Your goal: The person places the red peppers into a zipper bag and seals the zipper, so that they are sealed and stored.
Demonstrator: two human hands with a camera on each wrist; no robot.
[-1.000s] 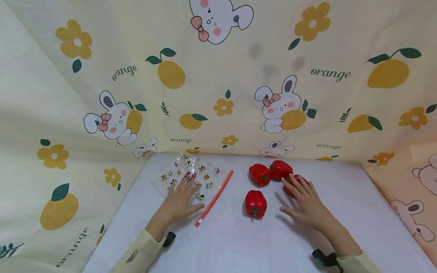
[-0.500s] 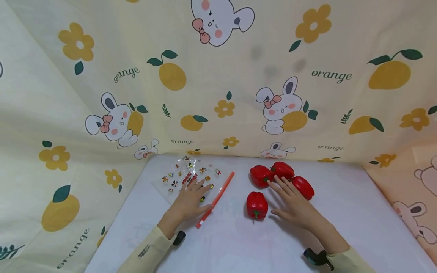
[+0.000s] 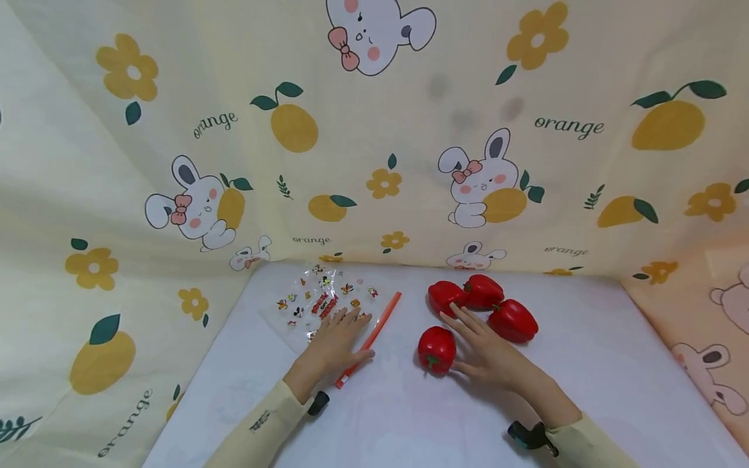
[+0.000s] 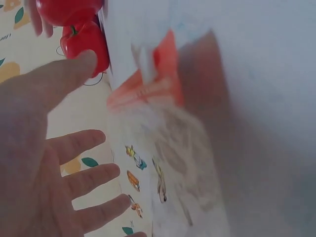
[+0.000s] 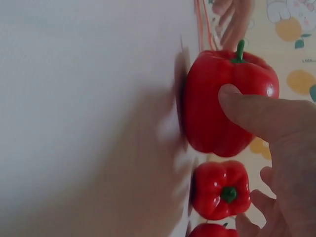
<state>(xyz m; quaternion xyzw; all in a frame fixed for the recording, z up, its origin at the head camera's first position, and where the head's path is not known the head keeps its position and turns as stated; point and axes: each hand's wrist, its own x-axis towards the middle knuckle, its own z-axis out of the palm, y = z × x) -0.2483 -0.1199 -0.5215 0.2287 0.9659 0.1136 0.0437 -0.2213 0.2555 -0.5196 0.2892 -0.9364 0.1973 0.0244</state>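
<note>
A clear plastic bag (image 3: 323, 303) printed with small cartoon figures lies flat at the left, its orange strip edge (image 3: 387, 311) slanting along its right side. My left hand (image 3: 333, 348) hovers over the bag's near corner with fingers spread; the thumb crosses the orange strip. In the left wrist view nothing is between the fingers. The nearest red bell pepper (image 3: 437, 349) has its green stem toward me. Beside it is my right hand (image 3: 488, 354), fingers extended and the thumb at its right side. The right wrist view has that thumb (image 5: 237, 106) overlapping the bell pepper.
Three more red bell peppers form a cluster behind the right hand: one at left (image 3: 446, 297), one at the back (image 3: 483, 291), one at right (image 3: 513, 321). A cream curtain (image 3: 363, 156) with rabbit and orange prints closes off the white table's (image 3: 380, 416) back and sides.
My right hand has moved left, from over the right-hand bell pepper to beside the nearest one, which has turned slightly. My left hand has shifted right, its thumb now over the orange strip.
</note>
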